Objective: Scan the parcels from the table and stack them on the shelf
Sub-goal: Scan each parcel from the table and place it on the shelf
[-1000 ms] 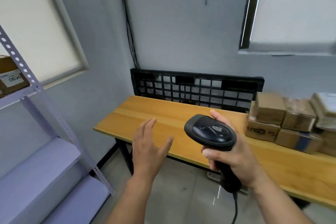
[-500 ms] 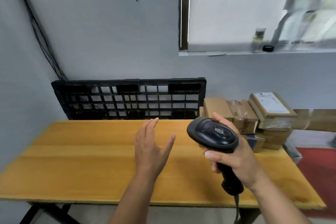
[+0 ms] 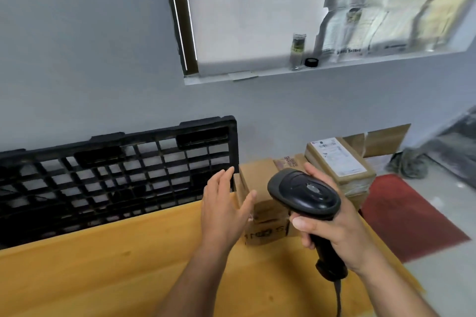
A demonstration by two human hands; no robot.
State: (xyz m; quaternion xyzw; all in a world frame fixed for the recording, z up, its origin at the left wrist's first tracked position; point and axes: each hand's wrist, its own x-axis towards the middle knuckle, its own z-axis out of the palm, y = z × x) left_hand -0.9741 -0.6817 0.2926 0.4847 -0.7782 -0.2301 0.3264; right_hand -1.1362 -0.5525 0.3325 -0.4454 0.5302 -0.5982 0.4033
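Note:
Several brown cardboard parcels stand in a cluster at the right end of the wooden table [image 3: 108, 273]. The nearest parcel [image 3: 265, 229] bears dark print on its front. A parcel with a white label [image 3: 340, 159] lies on top at the back right. My right hand [image 3: 332, 226] grips the handle of a black barcode scanner [image 3: 304, 193], whose head covers part of the parcels. My left hand [image 3: 224, 208] hovers with straight spread fingers just left of the nearest parcel, holding nothing. The shelf is out of view.
A black plastic pallet [image 3: 116, 175] leans against the grey wall behind the table. A window ledge [image 3: 257, 74] above carries a glass jar [image 3: 297, 51] and a black lid. A red mat [image 3: 407, 213] covers the floor right of the table. The scanner cable hangs down at the bottom.
The view has swung right, away from the shelf, and closed in on the parcels. Both hands now sit right before the parcel cluster; their poses are unchanged.

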